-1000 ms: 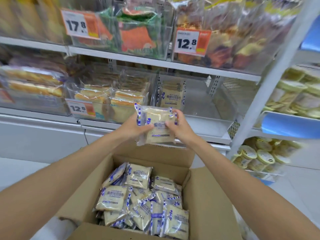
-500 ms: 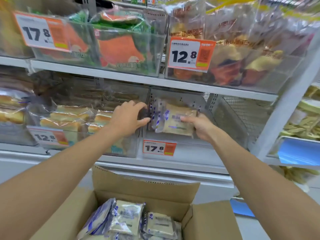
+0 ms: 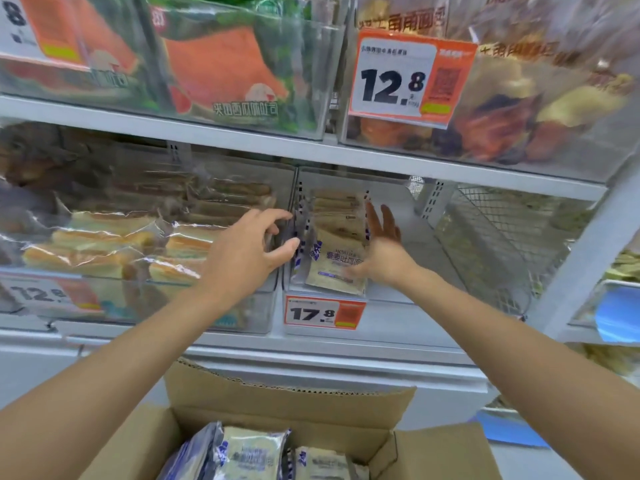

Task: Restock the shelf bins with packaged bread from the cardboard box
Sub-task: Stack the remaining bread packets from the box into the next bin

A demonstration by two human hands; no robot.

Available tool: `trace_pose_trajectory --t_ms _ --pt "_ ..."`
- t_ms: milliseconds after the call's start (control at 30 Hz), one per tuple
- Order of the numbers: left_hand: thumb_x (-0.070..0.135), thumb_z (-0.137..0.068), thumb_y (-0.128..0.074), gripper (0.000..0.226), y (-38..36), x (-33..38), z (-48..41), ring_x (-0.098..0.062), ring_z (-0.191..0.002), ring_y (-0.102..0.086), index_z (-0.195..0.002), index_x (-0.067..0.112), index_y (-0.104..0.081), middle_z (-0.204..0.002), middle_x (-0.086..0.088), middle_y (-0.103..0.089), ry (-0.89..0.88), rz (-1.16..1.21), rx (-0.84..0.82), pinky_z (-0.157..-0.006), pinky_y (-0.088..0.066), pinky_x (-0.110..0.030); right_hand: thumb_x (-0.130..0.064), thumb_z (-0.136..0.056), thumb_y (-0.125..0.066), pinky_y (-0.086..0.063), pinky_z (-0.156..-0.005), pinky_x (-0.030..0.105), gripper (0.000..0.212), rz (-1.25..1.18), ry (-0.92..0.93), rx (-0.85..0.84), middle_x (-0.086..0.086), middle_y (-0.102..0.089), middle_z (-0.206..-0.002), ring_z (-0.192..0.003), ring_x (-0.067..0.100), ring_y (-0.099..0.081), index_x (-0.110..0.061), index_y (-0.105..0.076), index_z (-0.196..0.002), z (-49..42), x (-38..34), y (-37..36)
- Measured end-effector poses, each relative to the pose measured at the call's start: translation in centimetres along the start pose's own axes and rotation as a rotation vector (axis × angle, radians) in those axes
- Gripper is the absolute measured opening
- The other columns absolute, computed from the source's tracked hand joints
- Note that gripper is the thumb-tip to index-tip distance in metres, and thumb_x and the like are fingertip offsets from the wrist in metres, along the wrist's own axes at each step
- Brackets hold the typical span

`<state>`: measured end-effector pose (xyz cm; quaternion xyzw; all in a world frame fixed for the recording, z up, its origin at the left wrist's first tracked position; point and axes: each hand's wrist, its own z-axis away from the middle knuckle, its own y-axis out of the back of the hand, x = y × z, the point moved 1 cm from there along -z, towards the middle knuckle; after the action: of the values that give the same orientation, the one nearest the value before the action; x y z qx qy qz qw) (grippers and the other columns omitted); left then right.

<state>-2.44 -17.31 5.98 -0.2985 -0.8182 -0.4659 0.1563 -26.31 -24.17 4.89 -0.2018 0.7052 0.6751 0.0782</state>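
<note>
Reaching into the clear bin (image 3: 412,244) on the shelf (image 3: 381,342), my right hand (image 3: 382,252) lies flat against the three o'clock side of the row of bread packets (image 3: 337,258), its fingers (image 3: 387,220) straight and released. My left hand (image 3: 247,252) hovers at the row's nine o'clock side, fingers (image 3: 270,214) spread and loosely curved, grasping nothing. A 17.8 price tag (image 3: 323,311) hangs at the row's six o'clock. The cardboard box (image 3: 287,403), at six o'clock in view, stands open with more packets (image 3: 251,455) inside.
</note>
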Motion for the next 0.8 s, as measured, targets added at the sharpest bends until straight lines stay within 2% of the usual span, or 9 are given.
trace_pose_trajectory --t_ms 67,167,200,267,333,400,567,733,800 --pt "0.049 -0.086 -0.058 0.044 0.1 0.1 0.0 -0.005 -0.069 -0.050 -0.128 0.032 -0.058 -0.082 0.019 -0.045 0.002 0.006 0.005 -0.060 -0.042 -0.027 -0.044 -0.069 -0.084 -0.028 -0.113 0.050 0.131 0.159 0.059 0.004 -0.002 0.028 -0.158 -0.148 0.028 0.015 -0.038 0.019 -0.150 -0.4 -0.2 0.3" --pt "0.048 -0.087 -0.060 0.045 0.2 0.0 0.0 -0.005 -0.070 -0.050 -0.129 0.031 -0.057 -0.081 0.019 -0.044 -0.008 0.029 -0.004 -0.062 -0.042 -0.028 -0.067 -0.069 -0.071 0.005 -0.117 0.059 0.121 0.504 0.160 -0.101 -0.002 0.018 -0.162 -0.149 0.023 0.015 -0.031 0.006 -0.155 -1.4 -0.8 0.1" --pt "0.048 -0.087 -0.059 0.045 0.2 0.0 0.0 -0.004 -0.069 -0.049 -0.129 0.031 -0.057 -0.081 0.019 -0.044 -0.008 0.032 -0.006 -0.062 -0.040 -0.027 -0.071 -0.067 -0.068 0.009 -0.116 0.058 0.122 0.552 0.174 -0.137 -0.001 0.011 -0.163 -0.150 0.022 0.011 -0.028 0.004 -0.155 -1.6 -0.9 -0.2" --pt "0.049 -0.086 -0.058 0.046 0.1 -0.1 0.1 -0.003 -0.068 -0.049 -0.129 0.032 -0.057 -0.082 0.020 -0.044 -0.010 0.035 -0.002 -0.061 -0.039 -0.025 -0.070 -0.067 -0.068 0.005 -0.118 0.055 0.117 0.543 0.216 -0.117 0.004 -0.007 -0.162 -0.149 0.025 -0.005 -0.028 -0.002 -0.155 -2.1 -1.0 -0.5" --pt "0.051 -0.086 -0.056 0.047 0.1 -0.2 0.2 -0.004 -0.068 -0.050 -0.129 0.033 -0.056 -0.083 0.019 -0.046 -0.015 0.042 0.006 -0.062 -0.041 -0.025 -0.062 -0.071 -0.070 -0.010 -0.119 0.049 0.103 0.495 0.309 0.042 0.009 -0.027 -0.153 -0.142 0.031 -0.026 -0.031 -0.014 -0.153 -2.5 -1.2 -0.6" --pt "0.052 -0.086 -0.055 0.047 0.0 -0.4 0.2 -0.004 -0.068 -0.050 -0.129 0.034 -0.056 -0.086 0.017 -0.048 -0.021 0.042 0.005 -0.062 -0.041 -0.025 -0.057 -0.074 -0.070 -0.022 -0.113 0.044 0.095 0.467 0.360 0.158 0.009 -0.035 -0.148 -0.134 0.033 -0.036 -0.031 -0.021 -0.151 -2.9 -1.4 -0.7" --pt "0.051 -0.087 -0.056 0.044 0.0 -0.4 0.2 -0.006 -0.068 -0.051 -0.128 0.035 -0.055 -0.094 0.014 -0.052 -0.028 0.028 0.005 -0.062 -0.044 -0.027 -0.068 -0.071 -0.067 -0.015 -0.116 0.049 0.106 0.587 0.325 0.020 0.007 -0.020 -0.151 -0.142 0.030 -0.018 -0.033 -0.008 -0.151 -3.0 -1.5 -1.9" --pt "0.050 -0.087 -0.059 0.044 0.2 -0.4 0.0 -0.006 -0.068 -0.049 -0.127 0.034 -0.057 -0.093 0.012 -0.052 -0.024 0.034 -0.012 -0.063 -0.044 -0.029 -0.075 -0.068 -0.063 0.008 -0.117 0.054 0.115 0.532 0.249 -0.018 0.006 0.003 -0.161 -0.149 0.028 0.006 -0.040 0.007 -0.151 -2.3 -2.0 -0.8" --pt "0.048 -0.087 -0.061 0.045 0.6 0.1 0.2 -0.009 -0.075 -0.053 -0.129 0.031 -0.056 -0.098 0.009 -0.053 -0.024 0.002 -0.026 -0.066 -0.047 -0.030 -0.068 -0.074 -0.065 -0.003 -0.121 0.047 0.103 0.390 0.259 0.050 0.005 -0.009 -0.162 -0.149 0.028 -0.005 -0.037 -0.006 -0.153 -0.6 -3.0 0.6"
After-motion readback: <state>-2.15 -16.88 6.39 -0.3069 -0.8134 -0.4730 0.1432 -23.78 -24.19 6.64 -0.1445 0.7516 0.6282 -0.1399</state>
